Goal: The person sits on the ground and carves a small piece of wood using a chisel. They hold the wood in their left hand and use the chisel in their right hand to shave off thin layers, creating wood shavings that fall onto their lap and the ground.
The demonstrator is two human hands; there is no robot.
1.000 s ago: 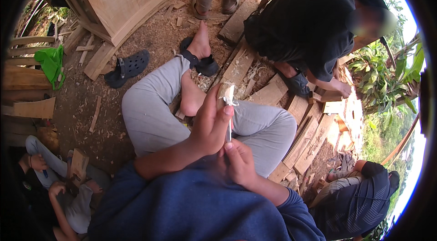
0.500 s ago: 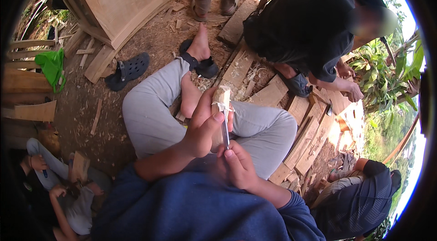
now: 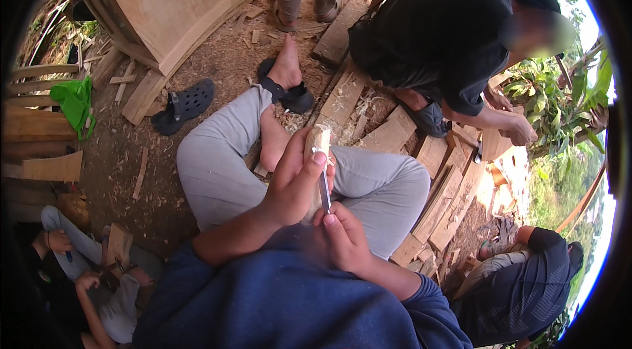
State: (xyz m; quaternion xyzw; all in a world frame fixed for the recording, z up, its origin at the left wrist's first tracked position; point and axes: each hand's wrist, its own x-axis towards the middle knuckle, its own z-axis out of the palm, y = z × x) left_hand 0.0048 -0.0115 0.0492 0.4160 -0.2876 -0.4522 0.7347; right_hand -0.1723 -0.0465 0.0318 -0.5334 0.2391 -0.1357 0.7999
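My left hand [image 3: 289, 184] is wrapped round a pale carved piece of wood [image 3: 320, 138], held above my crossed legs. Its rounded far end has freshly cut faces with thin shavings clinging to it. A narrow steel carving blade [image 3: 324, 192] lies along the wood, its far part against the cut area and my left thumb pressed beside it. My right hand [image 3: 345, 237] is closed at the near end of this blade, thumb on top; the handle is hidden in the fist, so I cannot tell whether it is a knife or a chisel.
Offcuts and planks [image 3: 447, 194] lie to the right, near a crouching person in black [image 3: 434, 39]. A dark clog [image 3: 184, 105] and a large wooden panel [image 3: 164, 3] are at left. Other people sit at both lower corners; another stands at the far side.
My left thumb and the blade have shifted slightly toward the wood's far end. The long shaving curl hanging there has mostly gone. The crouching person's hands have moved a little.
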